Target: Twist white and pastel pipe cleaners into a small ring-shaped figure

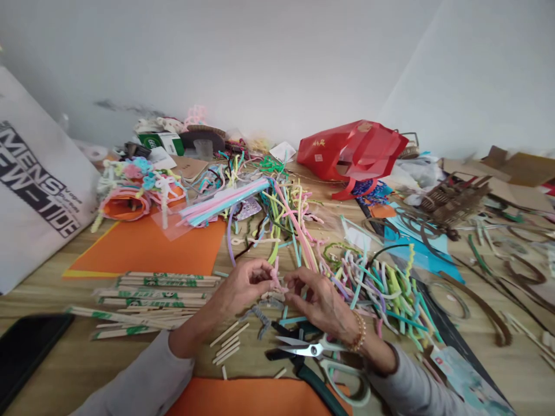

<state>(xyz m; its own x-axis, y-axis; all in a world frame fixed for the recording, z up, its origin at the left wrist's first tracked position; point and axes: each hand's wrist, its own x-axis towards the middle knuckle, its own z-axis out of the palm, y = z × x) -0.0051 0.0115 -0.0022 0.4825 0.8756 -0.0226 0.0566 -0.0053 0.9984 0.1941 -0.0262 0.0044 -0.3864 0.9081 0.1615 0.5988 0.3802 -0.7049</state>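
A short pink pipe cleaner (276, 270) stands up between the fingertips of my left hand (246, 284), which is closed in a pinch. My right hand (319, 297) pinches the lower part of the same twisted piece, with fingertips close to the left ones. The exact join is partly hidden by the fingers. Just below lies a bent grey pipe cleaner (261, 319). White-handled scissors (318, 349) rest under my right wrist, on top of dark-handled pliers (314, 384). Short cut wooden sticks (229, 342) lie below my left hand.
Paper-wrapped chopsticks (158, 294) lie left, beside a black phone (30, 355). Orange sheets (151, 245) lie behind and in front. A heap of coloured pipe cleaners (381, 283) is at right. Behind stand a red bag (351, 150) and a pink-and-blue bundle (225, 202).
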